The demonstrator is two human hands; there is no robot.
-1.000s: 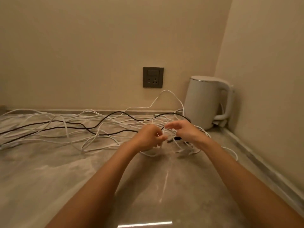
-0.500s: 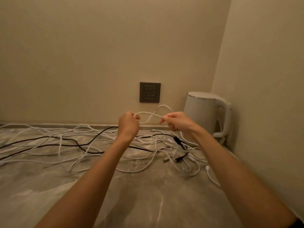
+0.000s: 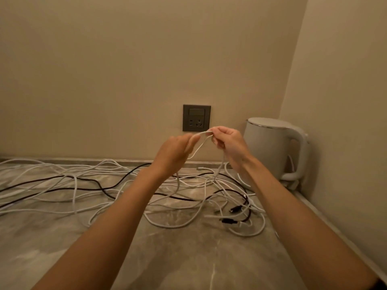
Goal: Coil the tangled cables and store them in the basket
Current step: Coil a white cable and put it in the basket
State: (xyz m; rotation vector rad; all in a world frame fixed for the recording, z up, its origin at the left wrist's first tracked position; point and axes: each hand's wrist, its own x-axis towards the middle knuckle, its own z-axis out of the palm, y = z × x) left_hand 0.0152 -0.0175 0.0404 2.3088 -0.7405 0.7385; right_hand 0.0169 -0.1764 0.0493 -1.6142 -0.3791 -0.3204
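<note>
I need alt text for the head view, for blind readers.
The left hand and right hand hold a white cable over a grey marble counter strewn with tangled white and black cables. Behind are a white kettle and dark wall socket.

Both hands are up off the pile (image 3: pixel 88 186) since 1.0 s ago and now sit level with the socket (image 3: pixel 196 117). Left hand (image 3: pixel 174 152) and right hand (image 3: pixel 229 143) are closer together than 0.5 s ago. The cable (image 3: pixel 202 133) span between them is shorter, and its slack now droops in a loop below.
</note>
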